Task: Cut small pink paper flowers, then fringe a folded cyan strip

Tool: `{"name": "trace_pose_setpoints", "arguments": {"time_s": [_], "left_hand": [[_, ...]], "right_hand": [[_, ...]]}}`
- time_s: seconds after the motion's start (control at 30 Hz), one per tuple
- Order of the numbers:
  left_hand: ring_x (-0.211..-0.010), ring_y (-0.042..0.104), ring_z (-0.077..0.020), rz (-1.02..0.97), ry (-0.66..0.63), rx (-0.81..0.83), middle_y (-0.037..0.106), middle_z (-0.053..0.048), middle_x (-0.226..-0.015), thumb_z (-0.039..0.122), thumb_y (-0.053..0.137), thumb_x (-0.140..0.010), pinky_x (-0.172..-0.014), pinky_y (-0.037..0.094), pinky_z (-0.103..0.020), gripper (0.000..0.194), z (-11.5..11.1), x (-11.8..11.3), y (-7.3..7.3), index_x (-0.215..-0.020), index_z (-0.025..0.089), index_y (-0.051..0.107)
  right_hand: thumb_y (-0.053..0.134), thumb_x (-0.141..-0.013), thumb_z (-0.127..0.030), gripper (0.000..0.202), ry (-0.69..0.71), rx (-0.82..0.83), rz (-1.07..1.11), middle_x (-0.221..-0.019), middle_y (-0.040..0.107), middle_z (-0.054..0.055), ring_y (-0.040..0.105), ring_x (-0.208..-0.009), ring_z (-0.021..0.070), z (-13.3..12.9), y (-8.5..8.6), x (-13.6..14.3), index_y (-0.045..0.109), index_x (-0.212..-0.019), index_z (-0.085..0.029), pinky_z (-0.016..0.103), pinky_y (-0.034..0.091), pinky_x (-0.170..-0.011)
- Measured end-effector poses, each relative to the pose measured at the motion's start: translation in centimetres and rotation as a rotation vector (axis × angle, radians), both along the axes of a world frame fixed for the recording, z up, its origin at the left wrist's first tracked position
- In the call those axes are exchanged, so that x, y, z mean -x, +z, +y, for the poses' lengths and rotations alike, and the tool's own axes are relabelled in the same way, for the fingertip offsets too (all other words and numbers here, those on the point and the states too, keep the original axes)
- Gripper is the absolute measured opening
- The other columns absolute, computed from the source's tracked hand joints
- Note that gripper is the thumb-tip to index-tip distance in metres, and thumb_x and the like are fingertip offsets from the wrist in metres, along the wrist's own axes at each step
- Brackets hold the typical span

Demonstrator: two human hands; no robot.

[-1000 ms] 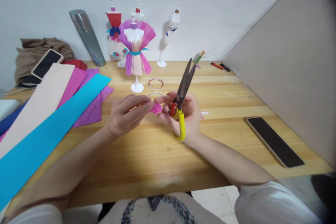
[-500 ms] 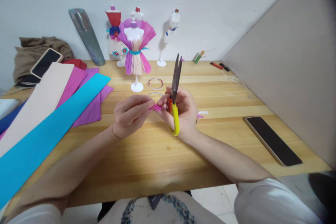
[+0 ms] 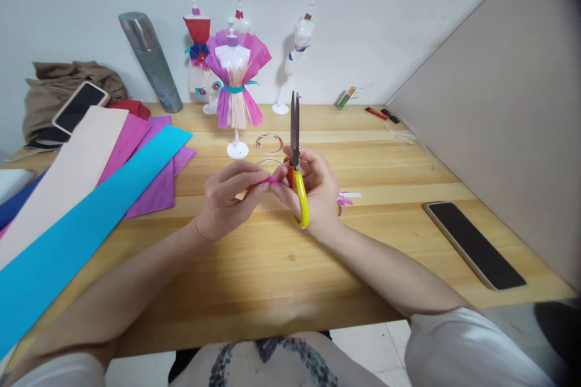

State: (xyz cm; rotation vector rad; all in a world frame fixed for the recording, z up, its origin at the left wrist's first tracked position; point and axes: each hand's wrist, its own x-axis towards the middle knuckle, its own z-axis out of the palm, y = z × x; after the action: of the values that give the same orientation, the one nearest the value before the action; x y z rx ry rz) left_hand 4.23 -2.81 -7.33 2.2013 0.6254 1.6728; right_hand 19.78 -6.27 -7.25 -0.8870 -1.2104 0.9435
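Between my two hands, above the middle of the table, a small twisted piece of magenta crepe paper point(image 3: 272, 180) is pinched. My left hand point(image 3: 232, 196) grips its left end between thumb and fingertips. The thumb and forefinger of my right hand point(image 3: 315, 193) hold the other end. Scissors point(image 3: 295, 145) with yellow and red handles also hang on my right hand, blades pointing up and nearly closed. Just beyond my hands lie two rolls of clear tape point(image 3: 269, 144), the nearer one partly hidden. A mini mannequin point(image 3: 234, 87) in a pink and purple paper dress stands behind them.
Folded crepe paper sheets point(image 3: 104, 193) in blue, cream, pink and purple cover the left side. A flask point(image 3: 152, 63) and more mannequins point(image 3: 198, 48) stand by the wall. A phone point(image 3: 474, 245) lies at right, a glue stick point(image 3: 346, 98) at the back. Purple scraps point(image 3: 345, 198) sit beside my right wrist.
The scissors have swung from leaning right to nearly upright, and their blades have come closer together. The magenta piece looks narrower between my fingertips. My hands have barely shifted.
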Motion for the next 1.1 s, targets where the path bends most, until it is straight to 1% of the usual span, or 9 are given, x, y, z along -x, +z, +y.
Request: {"name": "trace_pose_setpoints", "arguments": {"time_s": [0.1, 0.2, 0.33, 0.47, 0.6, 0.7, 0.8, 0.93, 1.1], "left_hand": [[-0.068, 0.066, -0.0121, -0.001, -0.045, 0.36, 0.077, -0.003, -0.081, 0.013, 0.07, -0.083, -0.06, 0.054, -0.023, 0.014, -0.5, -0.1, 0.6, -0.09, 0.022, 0.078], [-0.067, 0.065, -0.0134, -0.054, -0.142, 0.705, 0.075, -0.002, -0.077, 0.018, 0.076, -0.076, -0.063, 0.055, -0.025, 0.025, -0.6, -0.1, 0.8, -0.101, 0.022, 0.079], [-0.066, 0.064, -0.0124, -0.109, -0.247, 0.904, 0.075, -0.002, -0.075, 0.022, 0.08, -0.072, -0.061, 0.052, -0.024, 0.023, -0.2, -0.4, 0.2, -0.095, 0.02, 0.08], [-0.052, 0.058, -0.0091, -0.197, -0.247, 0.969, 0.068, 0.001, -0.058, 0.026, 0.081, -0.071, -0.052, 0.048, -0.021, 0.01, -0.1, -0.6, 0.4, -0.075, 0.017, 0.077], [-0.05, 0.058, -0.009, -0.21, -0.272, 1.05, 0.067, 0.0, -0.056, 0.03, 0.08, -0.073, -0.051, 0.049, -0.02, 0.016, -0.1, -0.4, 1.3, -0.066, 0.016, 0.073], [-0.053, 0.061, -0.0104, -0.233, -0.286, 1.091, 0.068, -0.002, -0.061, 0.041, 0.076, -0.078, -0.05, 0.049, -0.02, 0.027, 0.1, -0.2, 1.5, -0.067, 0.016, 0.072], [-0.052, 0.061, -0.0117, -0.14, -0.28, 1.12, 0.066, -0.002, -0.059, 0.047, 0.077, -0.075, -0.049, 0.049, -0.022, 0.032, 0.3, -0.2, 1.3, -0.066, 0.017, 0.069], [-0.051, 0.055, -0.0101, 0.019, -0.196, 1.037, 0.063, 0.001, -0.054, 0.035, 0.08, -0.069, -0.05, 0.044, -0.022, 0.022, 0.1, -0.5, 1.2, -0.065, 0.018, 0.068], [-0.052, 0.053, -0.0106, 0.125, -0.102, 0.895, 0.061, 0.0, -0.055, 0.034, 0.07, -0.077, -0.049, 0.039, -0.023, 0.019, 0.0, -0.2, 1.8, -0.068, 0.018, 0.071]], "right_hand": [[0.092, -0.066, -0.045, 0.063, 0.014, 0.098, 0.024, -0.075, 0.059, -0.004, 0.06, -0.066, 0.0177, 0.2, 0.2, -0.3, 0.054, -0.114, -0.029, 0.035, 0.054, -0.063], [0.093, -0.062, -0.04, 0.065, 0.025, 0.16, 0.054, -0.073, 0.057, -0.007, 0.056, -0.062, 0.0143, 0.4, 0.3, -0.7, 0.053, -0.112, -0.028, 0.03, 0.05, -0.055], [0.093, -0.062, -0.036, 0.064, 0.044, 0.21, 0.087, -0.071, 0.056, -0.008, 0.053, -0.059, 0.0113, 0.5, 0.3, -1.0, 0.052, -0.111, -0.027, 0.027, 0.047, -0.053], [0.091, -0.063, -0.033, 0.063, 0.081, 0.238, 0.098, -0.07, 0.056, -0.009, 0.053, -0.059, 0.0107, 0.6, 0.1, -0.9, 0.052, -0.112, -0.027, 0.026, 0.044, -0.053], [0.089, -0.065, -0.029, 0.062, 0.092, 0.243, 0.102, -0.07, 0.056, -0.009, 0.052, -0.058, 0.0096, 0.6, 0.0, -0.8, 0.054, -0.115, -0.025, 0.025, 0.039, -0.052], [0.086, -0.065, -0.027, 0.059, 0.081, 0.256, 0.11, -0.07, 0.055, -0.008, 0.05, -0.058, 0.0095, 0.6, -0.1, -0.8, 0.054, -0.115, -0.025, 0.024, 0.036, -0.05], [0.086, -0.065, -0.028, 0.059, 0.07, 0.279, 0.126, -0.07, 0.054, -0.009, 0.047, -0.055, 0.0089, 0.7, -0.3, -0.9, 0.055, -0.115, -0.025, 0.024, 0.033, -0.048], [0.086, -0.065, -0.029, 0.058, 0.071, 0.298, 0.125, -0.068, 0.054, -0.009, 0.04, -0.051, 0.0072, 0.8, -0.5, -0.9, 0.056, -0.115, -0.025, 0.023, 0.029, -0.045], [0.083, -0.065, -0.025, 0.056, 0.086, 0.296, 0.156, -0.066, 0.056, -0.01, 0.039, -0.048, 0.0059, 0.8, -0.6, -0.8, 0.056, -0.114, -0.024, 0.022, 0.029, -0.045]]}}
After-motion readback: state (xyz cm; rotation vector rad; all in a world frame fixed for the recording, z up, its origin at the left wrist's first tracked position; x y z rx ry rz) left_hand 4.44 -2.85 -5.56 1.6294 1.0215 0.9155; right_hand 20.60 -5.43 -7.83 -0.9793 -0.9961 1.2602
